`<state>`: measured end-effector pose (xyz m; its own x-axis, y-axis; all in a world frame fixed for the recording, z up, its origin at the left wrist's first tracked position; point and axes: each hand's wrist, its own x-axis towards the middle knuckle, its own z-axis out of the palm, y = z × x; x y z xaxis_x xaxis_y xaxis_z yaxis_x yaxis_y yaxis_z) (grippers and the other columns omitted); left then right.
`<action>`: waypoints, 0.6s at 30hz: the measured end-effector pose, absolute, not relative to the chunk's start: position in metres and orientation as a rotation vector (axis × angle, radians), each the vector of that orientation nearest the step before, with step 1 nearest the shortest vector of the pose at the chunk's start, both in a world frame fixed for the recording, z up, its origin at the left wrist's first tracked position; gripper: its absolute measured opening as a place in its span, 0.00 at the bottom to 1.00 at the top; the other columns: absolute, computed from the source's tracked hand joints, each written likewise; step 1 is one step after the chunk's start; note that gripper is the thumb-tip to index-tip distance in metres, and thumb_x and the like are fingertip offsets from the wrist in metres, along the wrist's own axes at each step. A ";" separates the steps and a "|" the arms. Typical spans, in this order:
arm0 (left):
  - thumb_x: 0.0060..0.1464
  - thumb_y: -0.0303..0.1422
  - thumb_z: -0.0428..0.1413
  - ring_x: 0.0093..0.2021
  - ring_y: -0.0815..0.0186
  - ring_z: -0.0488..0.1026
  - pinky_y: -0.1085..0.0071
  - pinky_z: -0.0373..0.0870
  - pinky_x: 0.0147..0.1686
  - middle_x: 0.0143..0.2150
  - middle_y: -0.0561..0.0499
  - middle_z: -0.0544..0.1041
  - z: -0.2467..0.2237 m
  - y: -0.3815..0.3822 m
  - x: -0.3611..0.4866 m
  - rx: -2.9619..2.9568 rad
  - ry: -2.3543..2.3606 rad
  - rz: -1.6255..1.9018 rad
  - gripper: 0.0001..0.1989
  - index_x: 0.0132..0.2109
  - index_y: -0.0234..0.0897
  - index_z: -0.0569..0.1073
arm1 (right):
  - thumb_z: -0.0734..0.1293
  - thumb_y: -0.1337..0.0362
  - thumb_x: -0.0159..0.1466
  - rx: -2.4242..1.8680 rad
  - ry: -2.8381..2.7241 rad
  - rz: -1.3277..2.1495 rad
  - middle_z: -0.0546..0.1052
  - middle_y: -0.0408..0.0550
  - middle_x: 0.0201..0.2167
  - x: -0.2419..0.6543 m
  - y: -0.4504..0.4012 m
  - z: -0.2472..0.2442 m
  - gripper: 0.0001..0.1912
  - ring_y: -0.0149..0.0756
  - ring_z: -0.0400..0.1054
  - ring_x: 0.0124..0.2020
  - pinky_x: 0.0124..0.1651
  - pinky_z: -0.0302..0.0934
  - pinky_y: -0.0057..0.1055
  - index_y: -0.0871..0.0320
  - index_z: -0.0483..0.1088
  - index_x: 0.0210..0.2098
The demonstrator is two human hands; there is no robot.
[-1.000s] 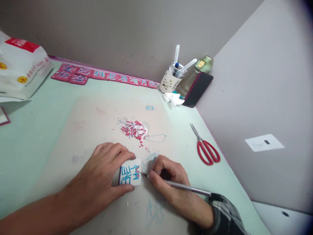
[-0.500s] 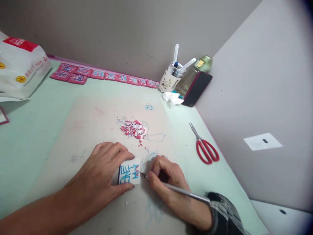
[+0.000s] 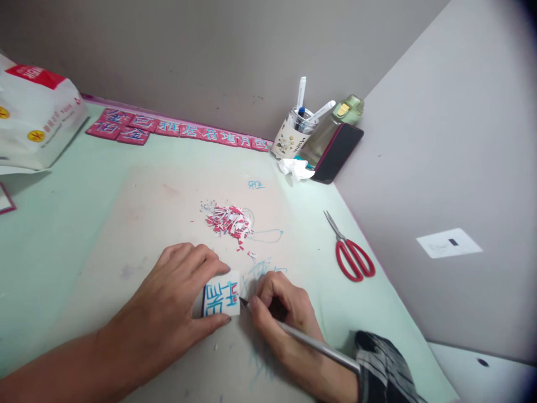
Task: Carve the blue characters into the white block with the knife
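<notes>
Fingers of L hand (image 3: 172, 296), part-open, pinch white tile (image 3: 221, 294) at opp. edges on mat (image 3: 159, 212); R hand (image 3: 302, 305) closed round craft knife (image 3: 319, 345), tip nr. tile. If grip's weak, tile may pivot, blade skid, poss. nick L thumb (image 3: 213, 323).

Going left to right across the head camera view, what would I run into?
White bag, left hand, right hand, red-handled scissors, white plate on the wall.
</notes>
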<state>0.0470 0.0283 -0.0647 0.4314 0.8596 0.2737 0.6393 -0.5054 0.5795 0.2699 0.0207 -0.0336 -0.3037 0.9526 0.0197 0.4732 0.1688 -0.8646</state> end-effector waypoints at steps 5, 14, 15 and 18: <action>0.52 0.30 0.69 0.46 0.52 0.68 0.56 0.61 0.48 0.46 0.51 0.74 -0.064 0.021 0.053 2.341 1.328 0.784 0.21 0.50 0.42 0.71 | 0.63 0.69 0.66 -1.355 -1.873 0.967 0.65 0.38 0.23 0.268 0.021 -0.036 0.13 0.31 0.57 0.26 0.31 0.52 0.29 0.53 0.57 0.26; 0.46 0.22 0.72 0.49 0.57 0.71 0.63 0.68 0.47 0.54 0.56 0.73 -0.060 0.015 0.039 2.249 1.183 0.558 0.38 0.60 0.53 0.67 | 0.63 0.66 0.66 -1.369 -1.900 0.962 0.66 0.38 0.22 0.269 0.023 -0.034 0.13 0.31 0.57 0.25 0.30 0.52 0.28 0.54 0.58 0.25; 0.47 0.22 0.71 0.49 0.57 0.72 0.63 0.68 0.46 0.53 0.56 0.73 -0.060 0.016 0.039 2.243 1.195 0.561 0.37 0.59 0.52 0.67 | 0.63 0.66 0.66 -1.362 -1.900 0.957 0.66 0.38 0.22 0.269 0.022 -0.035 0.13 0.31 0.57 0.25 0.29 0.52 0.28 0.54 0.58 0.25; 0.45 0.22 0.73 0.47 0.56 0.71 0.62 0.67 0.45 0.51 0.55 0.73 -0.062 0.016 0.042 2.227 1.261 0.599 0.34 0.55 0.48 0.69 | 0.64 0.66 0.66 -1.346 -1.891 0.943 0.66 0.38 0.23 0.269 0.020 -0.039 0.13 0.31 0.57 0.26 0.30 0.52 0.28 0.54 0.59 0.26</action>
<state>0.0418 0.0158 -0.0617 0.4724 0.8724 0.1255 0.6487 -0.4406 0.6205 0.2695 0.0203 -0.0393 -0.2833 0.9553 0.0839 0.5082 0.2237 -0.8317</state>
